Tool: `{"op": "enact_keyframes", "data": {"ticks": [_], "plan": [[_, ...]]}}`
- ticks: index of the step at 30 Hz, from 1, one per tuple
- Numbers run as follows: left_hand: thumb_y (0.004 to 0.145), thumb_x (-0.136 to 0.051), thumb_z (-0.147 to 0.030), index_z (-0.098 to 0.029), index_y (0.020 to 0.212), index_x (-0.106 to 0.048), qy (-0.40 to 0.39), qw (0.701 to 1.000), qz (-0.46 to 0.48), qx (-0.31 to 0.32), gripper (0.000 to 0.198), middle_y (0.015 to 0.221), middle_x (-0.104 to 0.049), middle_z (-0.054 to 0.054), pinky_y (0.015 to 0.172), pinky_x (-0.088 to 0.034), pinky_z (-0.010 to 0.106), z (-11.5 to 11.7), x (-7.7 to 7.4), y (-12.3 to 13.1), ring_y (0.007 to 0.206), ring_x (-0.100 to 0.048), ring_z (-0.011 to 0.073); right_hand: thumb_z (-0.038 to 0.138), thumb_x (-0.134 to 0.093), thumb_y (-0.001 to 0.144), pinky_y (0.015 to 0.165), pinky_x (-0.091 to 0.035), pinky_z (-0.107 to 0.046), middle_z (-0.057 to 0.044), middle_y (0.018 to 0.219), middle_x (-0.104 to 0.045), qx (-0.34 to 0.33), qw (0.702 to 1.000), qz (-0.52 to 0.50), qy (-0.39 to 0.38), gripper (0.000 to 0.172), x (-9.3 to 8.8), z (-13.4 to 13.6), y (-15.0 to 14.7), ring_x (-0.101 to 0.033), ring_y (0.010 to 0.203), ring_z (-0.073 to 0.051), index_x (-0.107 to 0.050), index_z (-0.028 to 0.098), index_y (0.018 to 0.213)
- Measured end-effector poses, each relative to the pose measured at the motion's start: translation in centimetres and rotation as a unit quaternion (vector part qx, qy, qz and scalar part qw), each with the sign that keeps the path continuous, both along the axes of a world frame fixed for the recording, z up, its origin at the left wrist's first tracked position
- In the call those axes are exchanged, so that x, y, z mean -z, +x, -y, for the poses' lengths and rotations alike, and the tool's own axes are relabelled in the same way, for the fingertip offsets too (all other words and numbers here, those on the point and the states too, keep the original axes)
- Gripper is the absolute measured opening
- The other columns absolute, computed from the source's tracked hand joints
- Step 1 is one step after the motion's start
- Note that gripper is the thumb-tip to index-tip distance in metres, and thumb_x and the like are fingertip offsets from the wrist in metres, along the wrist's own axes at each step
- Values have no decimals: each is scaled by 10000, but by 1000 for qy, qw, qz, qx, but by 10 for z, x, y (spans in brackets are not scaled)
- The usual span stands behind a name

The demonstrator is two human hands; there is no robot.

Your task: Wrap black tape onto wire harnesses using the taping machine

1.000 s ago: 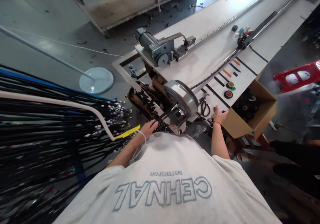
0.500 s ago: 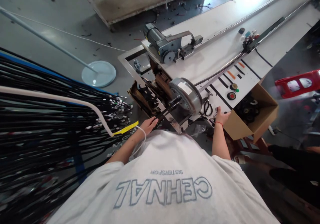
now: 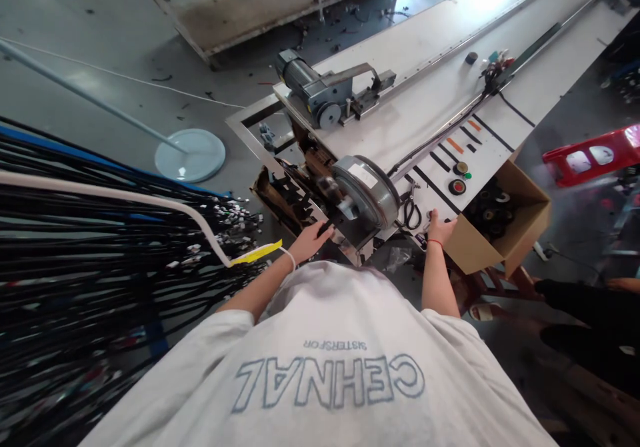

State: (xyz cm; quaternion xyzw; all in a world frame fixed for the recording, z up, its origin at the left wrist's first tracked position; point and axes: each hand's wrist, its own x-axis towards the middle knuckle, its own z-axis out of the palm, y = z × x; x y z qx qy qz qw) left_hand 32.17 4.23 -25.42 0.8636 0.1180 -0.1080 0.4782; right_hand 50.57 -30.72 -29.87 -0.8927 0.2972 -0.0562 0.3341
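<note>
My left hand (image 3: pixel 314 240) is at the near end of the machine, beside its metal end frame (image 3: pixel 287 167). Its fingers are closed against a dark piece whose kind is hidden. Just beyond is a grey wheel (image 3: pixel 367 194) with a white label, its hub side partly blurred. My right hand (image 3: pixel 441 228), wearing a red string on the wrist, rests on the table's near edge with thumb and fingers apart. Black-handled scissors (image 3: pixel 412 214) lie left of it, and an open cardboard box (image 3: pixel 475 244) stands to its right, holding black rolls (image 3: pixel 493 214).
A grey motor (image 3: pixel 303 77) sits on the long white worktable (image 3: pixel 430 107). Tape rolls (image 3: pixel 457 186) and black and orange strips lie there. Black cable bundles (image 3: pixel 125 247) hang at left, near a round pole base (image 3: pixel 190 155). A red stool (image 3: pixel 595 157) and another person's leg (image 3: pixel 565 294) are at right.
My left hand has moved right and slightly up, closer to the wheel. The dark bar between hand and hub no longer shows the same way. My right hand stays at the table edge.
</note>
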Motion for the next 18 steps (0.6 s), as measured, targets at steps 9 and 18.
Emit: {"op": "enact_keyframes", "data": {"ticks": [9,18], "plan": [[794,-552,-517,-179,744,-624,-10,995,-39,88,350,691,-642,35,653,-418,273,-17,28,13,661,-567,188,585,-605,806,1159,-274,-456,-303,1499,-361,5,1000,12,-6,971,4,0,-2,-363,1408,-356,-275,-34,1478],[656,-563,-628,-202,624,-569,9,995,-99,-9,427,587,-584,21,583,-399,264,-51,79,-57,604,-524,176,581,-645,772,1146,-298,-459,-296,1480,-390,6,1000,20,2,973,7,0,-1,-399,1384,-350,-296,-4,1468]]}}
